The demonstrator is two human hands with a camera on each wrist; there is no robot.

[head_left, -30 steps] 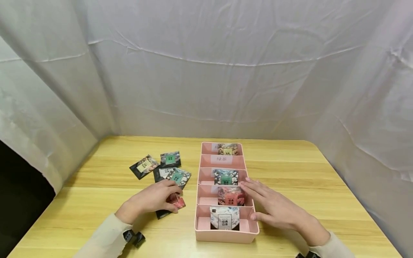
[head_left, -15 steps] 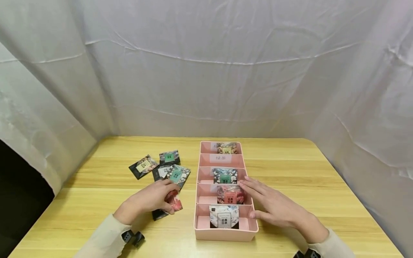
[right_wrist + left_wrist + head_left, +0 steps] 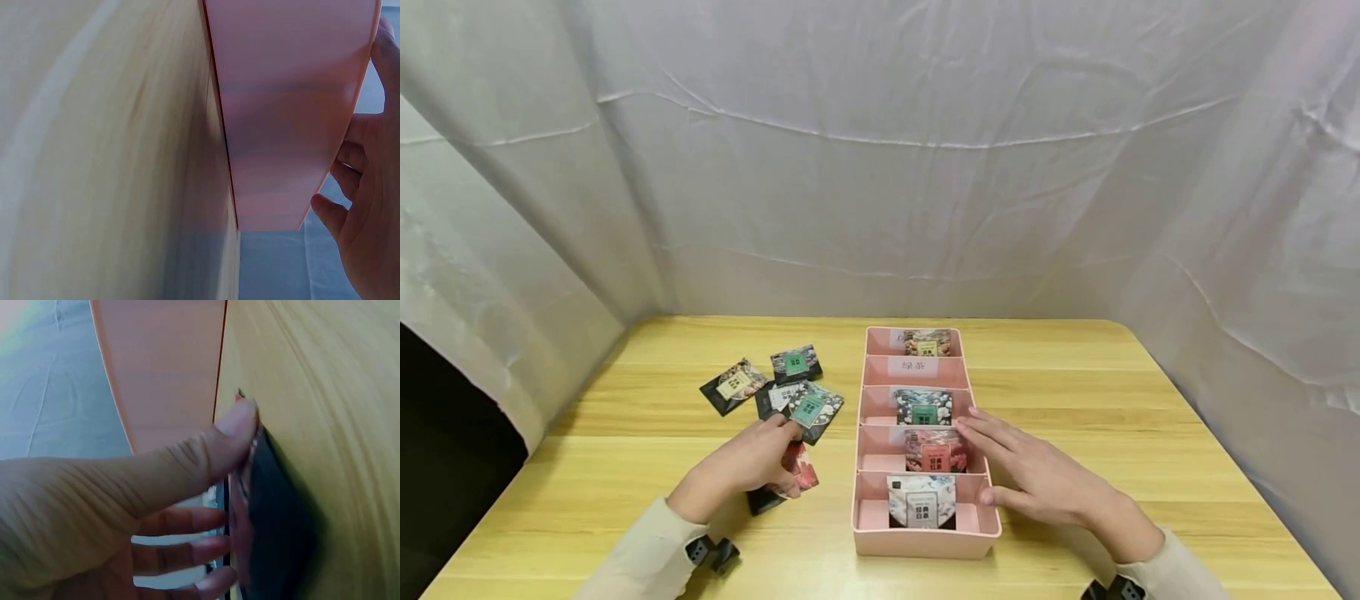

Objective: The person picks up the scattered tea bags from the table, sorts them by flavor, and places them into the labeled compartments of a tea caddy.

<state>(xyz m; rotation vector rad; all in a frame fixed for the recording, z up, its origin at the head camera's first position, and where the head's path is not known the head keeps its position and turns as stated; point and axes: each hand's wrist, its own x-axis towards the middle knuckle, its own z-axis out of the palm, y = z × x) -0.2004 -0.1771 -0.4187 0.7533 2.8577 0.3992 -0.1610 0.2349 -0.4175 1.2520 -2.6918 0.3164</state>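
Note:
My left hand pinches a red-and-black tea sachet at the left of the table, covering part of it. In the left wrist view the thumb lies on the near edge of this sachet, whose dark side stands tilted off the wood. My right hand rests on the right rim of a pink divided box, fingers extended. Inside the box, a white sachet stands in front, then a red sachet, a green-labelled sachet and, rearmost, a yellow-labelled sachet.
Beyond my left hand lie a yellow-labelled sachet, a green-labelled sachet and a floral green sachet, which overlaps a white-labelled sachet. A paper label marks the box's second compartment from the back. Pale curtains surround the table.
The red sachet has slid slightly left and towards me under my left hand, away from the floral green one. The far green-labelled sachet has turned a little. My right hand stays on the rim.

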